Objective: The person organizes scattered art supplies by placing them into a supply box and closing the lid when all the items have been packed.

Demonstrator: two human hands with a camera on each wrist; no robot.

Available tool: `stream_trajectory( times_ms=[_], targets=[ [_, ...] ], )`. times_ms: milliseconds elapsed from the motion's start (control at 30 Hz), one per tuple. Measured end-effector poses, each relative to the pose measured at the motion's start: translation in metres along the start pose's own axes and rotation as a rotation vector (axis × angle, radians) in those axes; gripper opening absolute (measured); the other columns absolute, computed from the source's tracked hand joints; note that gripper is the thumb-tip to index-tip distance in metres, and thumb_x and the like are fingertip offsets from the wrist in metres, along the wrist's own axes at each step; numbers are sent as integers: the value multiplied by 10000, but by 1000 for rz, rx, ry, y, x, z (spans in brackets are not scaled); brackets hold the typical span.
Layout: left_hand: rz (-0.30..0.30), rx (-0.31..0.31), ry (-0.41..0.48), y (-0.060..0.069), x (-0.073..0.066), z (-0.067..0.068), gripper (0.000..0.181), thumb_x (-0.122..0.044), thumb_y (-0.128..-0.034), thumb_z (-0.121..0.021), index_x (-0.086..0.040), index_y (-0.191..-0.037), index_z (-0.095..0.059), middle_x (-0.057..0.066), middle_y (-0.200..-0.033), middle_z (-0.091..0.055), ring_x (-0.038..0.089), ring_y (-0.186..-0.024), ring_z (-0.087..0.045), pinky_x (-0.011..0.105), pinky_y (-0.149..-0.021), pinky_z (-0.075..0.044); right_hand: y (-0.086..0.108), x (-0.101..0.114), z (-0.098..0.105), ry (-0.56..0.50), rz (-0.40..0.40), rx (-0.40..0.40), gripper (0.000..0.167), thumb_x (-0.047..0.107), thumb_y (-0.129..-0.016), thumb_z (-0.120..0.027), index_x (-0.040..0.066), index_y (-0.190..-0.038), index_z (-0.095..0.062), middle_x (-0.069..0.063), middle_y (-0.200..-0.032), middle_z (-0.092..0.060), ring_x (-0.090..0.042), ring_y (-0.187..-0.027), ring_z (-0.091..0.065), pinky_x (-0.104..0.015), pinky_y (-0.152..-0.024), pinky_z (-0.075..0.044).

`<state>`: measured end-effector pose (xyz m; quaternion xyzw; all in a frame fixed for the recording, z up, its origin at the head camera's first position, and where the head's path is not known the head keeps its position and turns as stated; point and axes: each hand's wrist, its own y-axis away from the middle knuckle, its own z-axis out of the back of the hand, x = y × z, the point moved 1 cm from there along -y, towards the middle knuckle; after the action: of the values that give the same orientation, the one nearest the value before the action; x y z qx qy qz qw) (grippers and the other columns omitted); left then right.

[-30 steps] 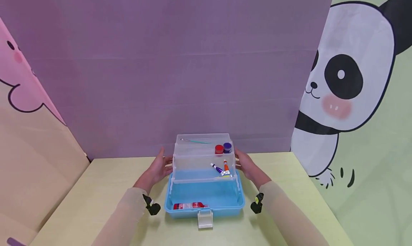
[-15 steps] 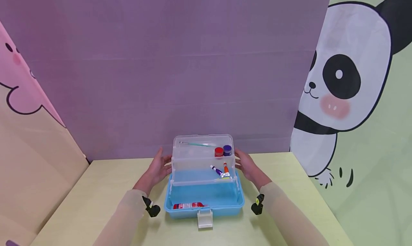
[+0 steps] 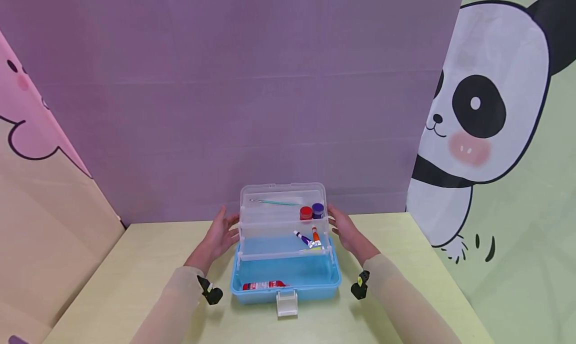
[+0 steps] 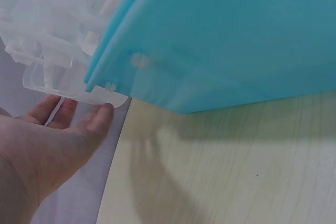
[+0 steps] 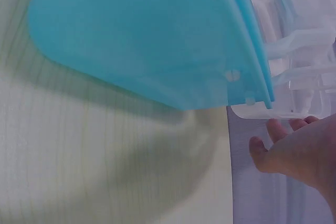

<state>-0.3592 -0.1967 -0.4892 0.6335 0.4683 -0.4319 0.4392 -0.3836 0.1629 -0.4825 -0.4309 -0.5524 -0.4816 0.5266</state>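
Observation:
A light-blue storage box [image 3: 252, 297] stands open on the table, its clear lid [image 3: 279, 189] raised and its clear trays [image 3: 265, 229] lifted back. The trays bear a thin green brush [image 3: 274, 202], red [image 3: 306, 213] and purple [image 3: 317, 210] jars, and purple [image 3: 303, 239] and orange [image 3: 316, 235] paint tubes. A red tube [image 3: 263, 285] lies in the base. My left hand [image 3: 219, 235] is at the lid's left side, fingers extended toward its back; my right hand [image 3: 344, 230] mirrors it at the right. Whether every fingertip touches the plastic is hidden.
The box's white latch [image 3: 287, 304] hangs down in front. Pale wood tabletop [image 3: 157, 264] lies on both sides of the box. A purple backdrop [image 3: 225, 109] rises close behind the table's far edge.
The trays with the jars and tubes have shifted slightly down and forward. The lid's far edge dipped a little, then rose higher. Both hands have stayed nearly in place.

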Motion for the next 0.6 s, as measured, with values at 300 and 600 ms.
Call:
stream_trajectory(
  times_ms=[300, 600],
  targets=[
    [-23, 50, -65, 4, -2, 1, 946, -774, -892, -218, -98, -1554, -193, 119, -1591, -164, 437, -1395, -240, 537, -1140, -195, 6, 3, 0, -6, 18, -38, 558, 476, -1025, -375, 62, -1384, -479, -138, -1462, -391, -382, -1370, -295, -608, -1086, -202],
    [-43, 73, -44, 11, -3, 2, 896, -729, -931, -206, -92, -1559, -151, 116, -1598, -144, 438, -1397, -241, 537, -1140, -194, 12, 3, 1, 29, 34, -35, 546, 459, -1036, -360, 63, -1394, -471, -149, -1460, -379, -409, -1345, -305, -609, -1088, -233]
  ],
)
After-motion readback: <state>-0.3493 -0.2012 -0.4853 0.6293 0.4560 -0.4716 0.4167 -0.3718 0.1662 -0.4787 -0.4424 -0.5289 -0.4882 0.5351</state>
